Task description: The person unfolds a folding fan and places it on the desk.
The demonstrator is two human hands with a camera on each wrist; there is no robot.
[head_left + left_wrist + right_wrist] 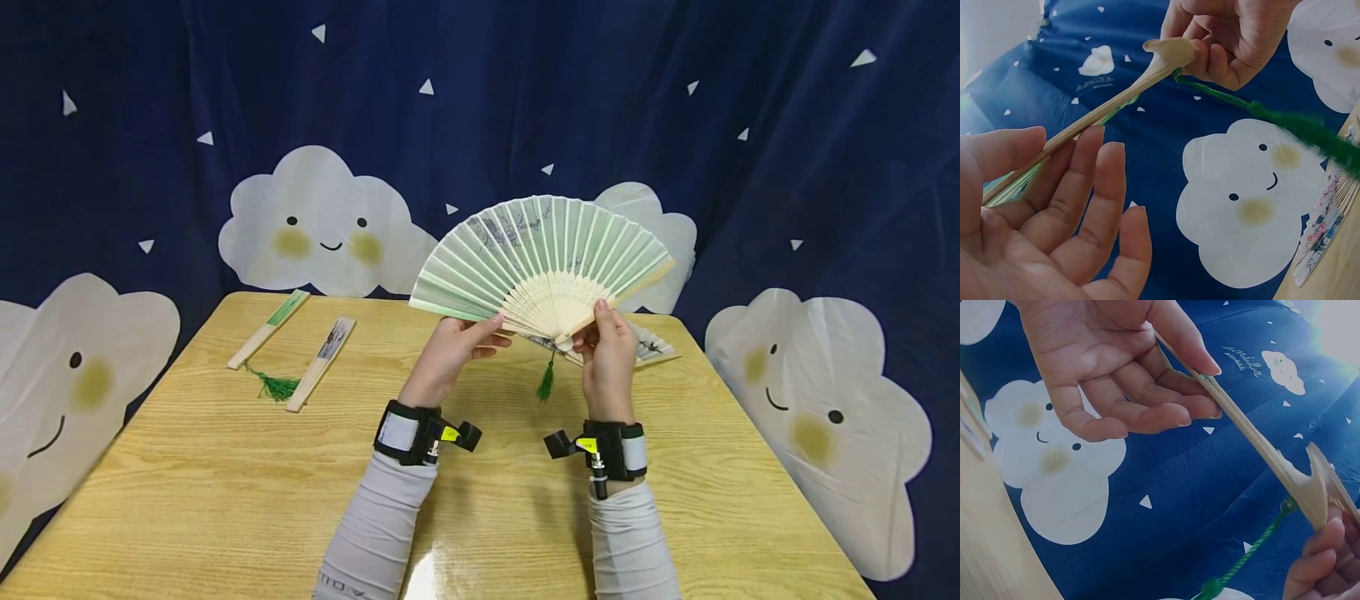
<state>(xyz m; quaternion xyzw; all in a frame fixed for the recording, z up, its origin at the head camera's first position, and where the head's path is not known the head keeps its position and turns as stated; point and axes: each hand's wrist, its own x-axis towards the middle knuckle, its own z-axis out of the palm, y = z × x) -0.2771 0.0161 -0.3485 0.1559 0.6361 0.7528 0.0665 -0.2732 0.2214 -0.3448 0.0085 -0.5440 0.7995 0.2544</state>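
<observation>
A pale green folding fan [547, 242] with a wooden-coloured base is spread wide above the far side of the table. My left hand [461, 346] pinches its left outer stick between thumb and fingers; in the left wrist view the other fingers of that hand [1079, 200] lie loosely spread below the stick. My right hand [606, 346] holds the right outer stick close to the pivot, its thumb along the front. In the right wrist view, this hand [1325, 565] grips near the joined end. A green tassel [547, 379] hangs from the pivot.
Behind my right hand, a white patterned fan [651, 346] lies spread on the table [225, 492]. At the left lie two folded fans, one with a green panel [270, 327], the other with a dark picture [322, 362]. A green tassel [276, 386] lies between them. A blue cloud-print curtain [480, 100] surrounds the table.
</observation>
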